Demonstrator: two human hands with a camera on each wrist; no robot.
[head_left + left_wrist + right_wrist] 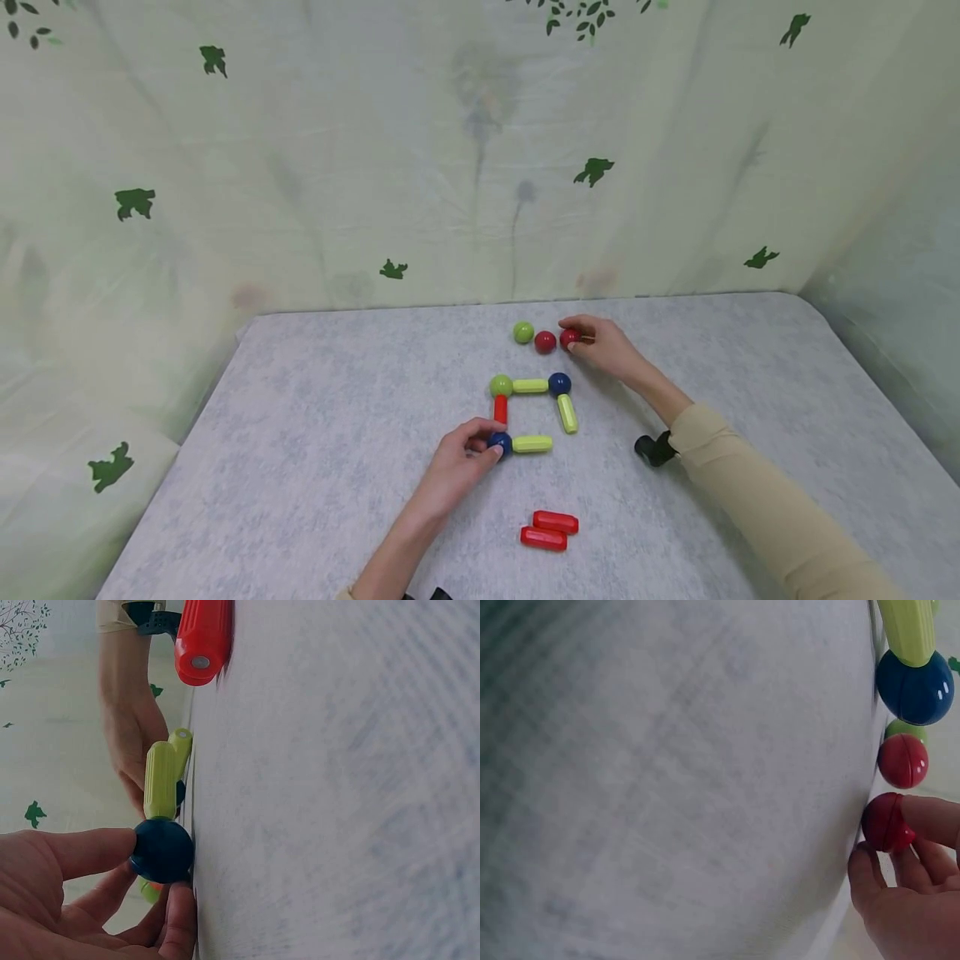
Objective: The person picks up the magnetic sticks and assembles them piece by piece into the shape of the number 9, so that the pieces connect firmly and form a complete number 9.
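Note:
My left hand [459, 462] pinches a blue ball [162, 850] at the near left corner of a figure of rods and balls. From that ball a yellow-green rod [532, 444] points right, and a red rod [501, 409] runs back to a green ball [501, 385]. Another yellow-green rod [530, 386] links the green ball to a second blue ball [559, 383], from which a third yellow-green rod [567, 414] extends toward me. Behind the figure, my right hand [606, 348] holds a red ball [887, 823] between thumb and fingers at the table surface.
Left of the right hand lie another red ball [545, 342] and a green ball [523, 332]. Two red rods [555, 522] lie side by side nearer to me. A printed curtain [420, 167] hangs along the back edge of the grey-covered table [315, 433].

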